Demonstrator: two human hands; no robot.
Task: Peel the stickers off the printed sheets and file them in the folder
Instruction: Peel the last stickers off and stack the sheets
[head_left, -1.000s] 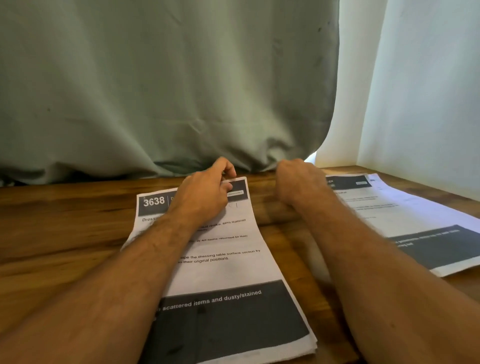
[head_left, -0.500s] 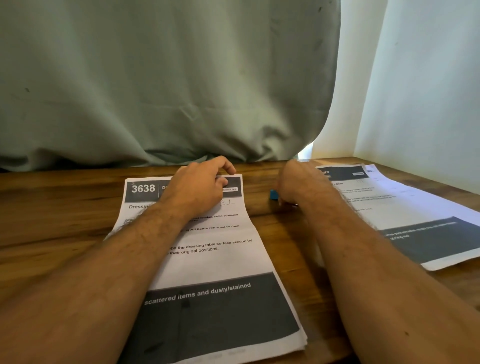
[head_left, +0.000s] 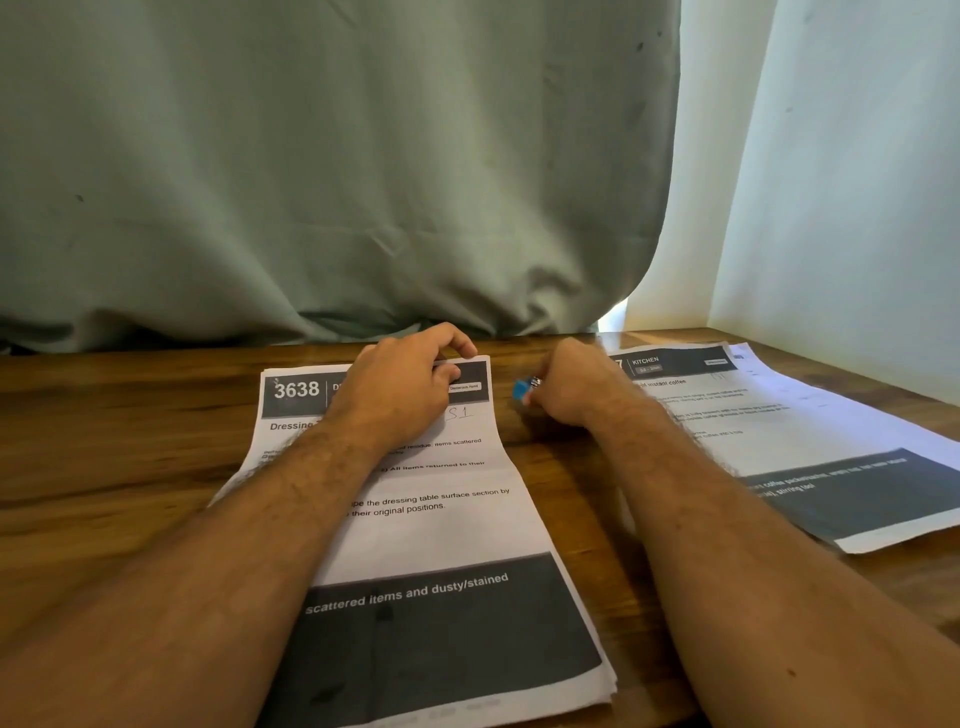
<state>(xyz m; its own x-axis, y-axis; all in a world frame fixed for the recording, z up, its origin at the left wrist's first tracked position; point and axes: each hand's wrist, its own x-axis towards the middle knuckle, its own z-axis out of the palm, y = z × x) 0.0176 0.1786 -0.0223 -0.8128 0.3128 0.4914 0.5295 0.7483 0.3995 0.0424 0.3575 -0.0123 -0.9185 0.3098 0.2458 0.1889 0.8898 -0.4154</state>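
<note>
A stack of printed sheets (head_left: 441, 525) headed "3638" lies in front of me on the wooden table (head_left: 119, 467). My left hand (head_left: 400, 387) rests on the top of the stack, forefinger curled over the far edge and thumb on the dark header, pinching the top sheet next to a small white label (head_left: 464, 387). My right hand (head_left: 566, 389) hovers over the bare wood between the two piles, fingers curled round a small blue object (head_left: 521, 389) with a metallic bit. No folder is in view.
A second pile of sheets (head_left: 810, 457) headed "KITCHEN" lies at the right, reaching towards the table's right edge. A grey-green curtain (head_left: 332, 182) hangs along the back of the table, and a white wall (head_left: 857, 182) stands at the right.
My right hand has drifted left, off the right-hand pile, and the blue object now shows in its fingers. My left hand stays at the top of the stack.
</note>
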